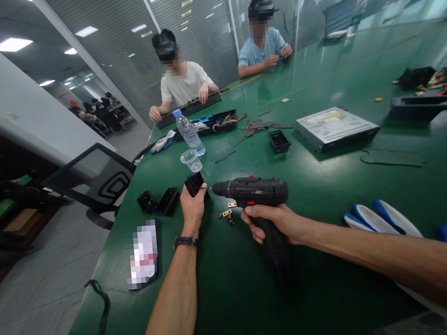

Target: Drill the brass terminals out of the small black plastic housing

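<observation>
Glass partitions (205, 29) stand behind a long green table (226, 301). Toward the left lies a phone (142, 256), with two black housings (167, 202) beyond it. The left hand (193, 208) grips a small black part (193, 184) between thumb and fingers. Beyond that part stand a clear cup (191, 161) and a bottle (189, 133) (capped in blue). Brass pieces (226, 215) lie between the hands. The right hand's (268, 218) fingers wrap the handle of a drill (262, 190) pointing left; whether its tip touches the part is too small to confirm. Farther right lie a disc drive (336, 127) and a white-and-blue glove (386, 222).
</observation>
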{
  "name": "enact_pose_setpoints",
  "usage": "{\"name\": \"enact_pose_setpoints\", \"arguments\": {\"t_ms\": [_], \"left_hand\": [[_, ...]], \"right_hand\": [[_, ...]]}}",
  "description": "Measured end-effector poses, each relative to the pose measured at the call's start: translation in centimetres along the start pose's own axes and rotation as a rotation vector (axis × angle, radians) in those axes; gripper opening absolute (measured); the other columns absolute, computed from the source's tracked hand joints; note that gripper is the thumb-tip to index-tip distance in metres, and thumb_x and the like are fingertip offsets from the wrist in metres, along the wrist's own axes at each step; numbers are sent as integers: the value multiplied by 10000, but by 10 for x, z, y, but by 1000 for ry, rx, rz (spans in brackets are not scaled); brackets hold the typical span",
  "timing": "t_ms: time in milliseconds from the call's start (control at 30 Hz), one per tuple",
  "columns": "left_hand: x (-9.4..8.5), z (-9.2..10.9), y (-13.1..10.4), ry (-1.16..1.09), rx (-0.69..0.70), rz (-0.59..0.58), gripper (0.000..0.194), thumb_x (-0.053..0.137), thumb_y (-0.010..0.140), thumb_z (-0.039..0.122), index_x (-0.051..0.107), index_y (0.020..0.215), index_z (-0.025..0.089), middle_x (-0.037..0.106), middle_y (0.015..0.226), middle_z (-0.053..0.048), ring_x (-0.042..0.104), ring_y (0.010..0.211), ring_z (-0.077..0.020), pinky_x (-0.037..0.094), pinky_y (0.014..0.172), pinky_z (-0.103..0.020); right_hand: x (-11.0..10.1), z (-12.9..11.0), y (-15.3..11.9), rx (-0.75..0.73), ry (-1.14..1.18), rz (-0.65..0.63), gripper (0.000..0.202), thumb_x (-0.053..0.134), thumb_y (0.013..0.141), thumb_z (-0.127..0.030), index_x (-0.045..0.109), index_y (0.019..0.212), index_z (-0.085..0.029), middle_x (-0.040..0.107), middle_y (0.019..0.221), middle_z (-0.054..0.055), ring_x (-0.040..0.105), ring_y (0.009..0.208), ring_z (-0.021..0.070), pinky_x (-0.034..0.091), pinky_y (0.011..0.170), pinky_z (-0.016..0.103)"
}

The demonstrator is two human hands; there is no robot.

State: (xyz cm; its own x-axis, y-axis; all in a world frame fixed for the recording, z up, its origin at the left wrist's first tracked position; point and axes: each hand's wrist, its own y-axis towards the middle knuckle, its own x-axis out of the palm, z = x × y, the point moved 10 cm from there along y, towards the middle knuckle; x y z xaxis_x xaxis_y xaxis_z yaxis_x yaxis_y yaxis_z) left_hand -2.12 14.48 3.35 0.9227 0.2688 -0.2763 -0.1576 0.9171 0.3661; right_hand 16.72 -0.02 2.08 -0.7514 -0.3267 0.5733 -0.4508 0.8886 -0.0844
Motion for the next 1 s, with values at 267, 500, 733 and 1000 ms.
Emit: {"name": "enact_pose_setpoints", "arguments": {"t_ms": [267,500,733,1000], "left_hand": [[-1,-1,1,7,-1,6,418,728,690,410,661,1006,144,682,935,-57,617,850,-189,491,797,-300],[0,-2,1,1,-8,2,395,729,687,405,668,979,147,683,925,-53,618,836,-185,492,790,-295],[-1,2,0,12,-5,6,408,730,690,416,665,985,141,680,914,-54,617,844,-189,493,788,-300],[0,-1,0,5,-5,-5,405,727,695,411,670,996,146,682,933,-56,619,852,-187,489,808,-304]], "right_hand": [[-4,3,1,10,-3,12,211,579,861,-341,630,799,-146,541,488,-11,501,430,122,445,502,262],[-1,2,1,-2,-2,4,203,584,862,-330,630,794,-145,550,502,-5,507,443,126,445,506,264],[-3,2,0,5,-4,8,199,577,867,-324,633,807,-143,543,501,-7,505,444,123,445,512,263],[-1,1,-1,-2,3,-2,189,560,880,-301,626,800,-143,548,504,-4,518,451,125,445,519,264]]}}
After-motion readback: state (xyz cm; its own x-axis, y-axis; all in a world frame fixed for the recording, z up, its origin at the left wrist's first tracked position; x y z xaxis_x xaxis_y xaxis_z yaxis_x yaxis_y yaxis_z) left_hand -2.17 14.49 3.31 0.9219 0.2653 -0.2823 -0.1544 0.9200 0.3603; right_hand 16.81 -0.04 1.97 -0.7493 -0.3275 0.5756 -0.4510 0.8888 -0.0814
